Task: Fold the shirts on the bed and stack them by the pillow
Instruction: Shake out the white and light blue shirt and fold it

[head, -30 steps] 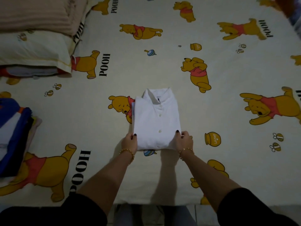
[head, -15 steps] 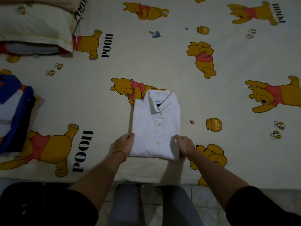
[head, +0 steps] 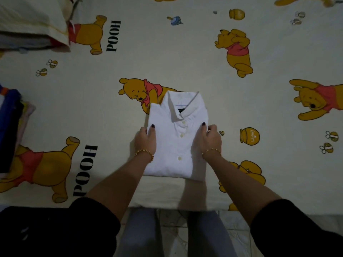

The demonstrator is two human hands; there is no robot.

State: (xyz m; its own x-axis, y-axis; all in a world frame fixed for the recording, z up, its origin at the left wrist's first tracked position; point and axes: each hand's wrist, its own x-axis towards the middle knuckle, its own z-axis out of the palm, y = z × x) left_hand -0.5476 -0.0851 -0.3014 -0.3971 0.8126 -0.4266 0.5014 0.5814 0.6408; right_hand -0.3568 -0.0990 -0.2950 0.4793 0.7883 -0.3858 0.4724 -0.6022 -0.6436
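The white shirt (head: 178, 141) lies folded into a tidy upright rectangle on the bed sheet (head: 104, 115). It is well apart from the pillow (head: 31, 17) and far closer to the bed's near edge than the pillow is. Its cloth looks smooth and crisp. A stiff, pointed collar lies open at the end nearer the pillow, and small pale buttons run down the middle.

The left hand (head: 145, 140) grips the long edge facing the pillow's side, and the right hand (head: 208, 140) grips the opposite long edge. On each, the thumb lies flat on top, its nail painted dark. The other fingers curl down around the edge, so the cloth is pinched between them. A thin beaded gold bracelet (head: 144, 153) circles each wrist, and loose black sleeves end above the forearms.

The sheet is soft cream fabric printed with rounded yellow bears in red tops, squat honey pots and little bees. The pillow is plump and pale in a finely ribbed case. A stack of folded clothes (head: 9, 127), in flat blue and dark layers, sits near the pillow on the side toward the person.
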